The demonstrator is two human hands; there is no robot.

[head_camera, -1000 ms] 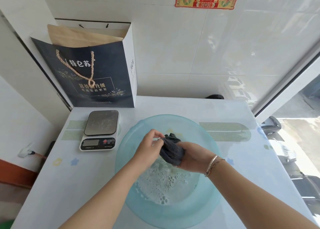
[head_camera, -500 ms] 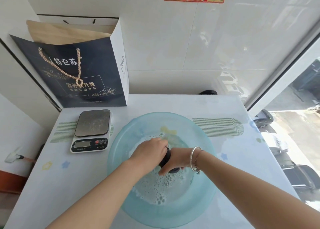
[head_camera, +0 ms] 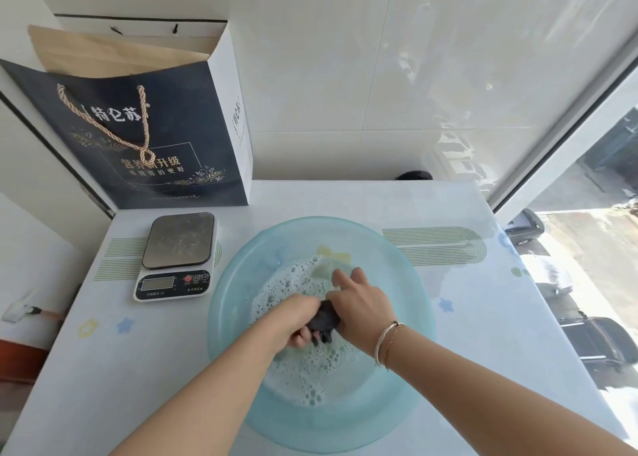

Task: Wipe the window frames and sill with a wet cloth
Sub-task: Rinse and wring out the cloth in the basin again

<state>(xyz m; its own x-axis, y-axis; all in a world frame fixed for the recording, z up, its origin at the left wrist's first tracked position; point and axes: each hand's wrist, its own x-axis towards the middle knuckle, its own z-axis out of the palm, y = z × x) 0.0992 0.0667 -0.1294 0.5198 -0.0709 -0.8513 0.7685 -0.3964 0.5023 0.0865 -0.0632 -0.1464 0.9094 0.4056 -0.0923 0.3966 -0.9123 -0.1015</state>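
A pale blue basin (head_camera: 228,317) of suds sat on the table. Both hands had dropped lower since a second before, left hand (head_camera: 297,321) and right hand (head_camera: 362,312) squeezing the dark cloth (head_camera: 324,319) between them: wringing, not yet wiping.

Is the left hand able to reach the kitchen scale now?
Probably not right away: the left hand grips the dark cloth over the basin. The scale sits unobstructed nearby.

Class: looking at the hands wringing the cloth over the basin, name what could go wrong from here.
1. Both the left hand and right hand squeeze the dark cloth over the suds; splashes may reach the kitchen scale beside the basin.
2. Left too wet, the cloth may drip on the table.
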